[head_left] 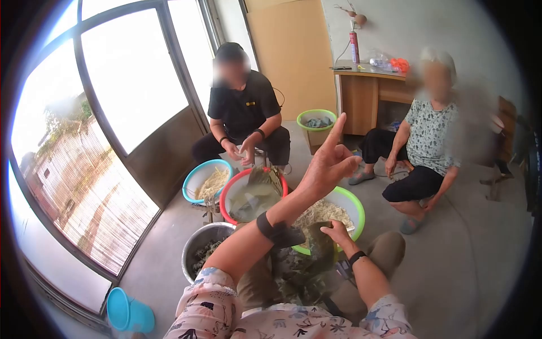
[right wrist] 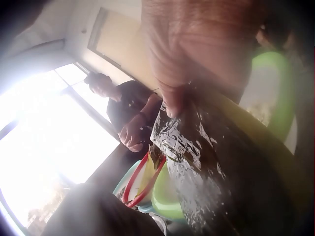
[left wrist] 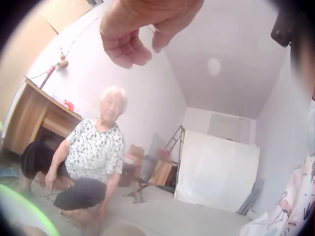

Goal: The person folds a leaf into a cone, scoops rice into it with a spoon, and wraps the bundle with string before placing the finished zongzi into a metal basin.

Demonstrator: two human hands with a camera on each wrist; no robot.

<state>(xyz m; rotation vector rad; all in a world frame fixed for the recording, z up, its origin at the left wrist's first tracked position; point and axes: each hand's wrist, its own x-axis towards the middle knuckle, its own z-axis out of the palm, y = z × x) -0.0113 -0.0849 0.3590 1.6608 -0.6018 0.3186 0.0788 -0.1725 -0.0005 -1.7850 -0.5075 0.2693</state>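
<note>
My left hand (head_left: 330,161) is raised above the basins, index finger extended and the other fingers bent, with nothing in it. In the left wrist view its curled fingers (left wrist: 129,49) show at the top. My right hand (head_left: 339,233) pinches a broad, dark green leaf (head_left: 320,246) between thumb and fingers over my lap. The leaf looks wet and shiny in the right wrist view, hanging below the thumb. Just beyond that hand stands a green-rimmed basin (head_left: 362,217) of pale grains. More dark leaves (head_left: 293,279) lie on my lap, partly hidden by my left forearm.
A red-rimmed basin (head_left: 223,210) holds leaves in liquid. Beside it are a blue-rimmed basin (head_left: 187,182) with pale strands and a metal basin (head_left: 186,257) of dark pieces. Two people (head_left: 243,107) sit opposite and at the right. A blue bucket (head_left: 130,312) stands lower left.
</note>
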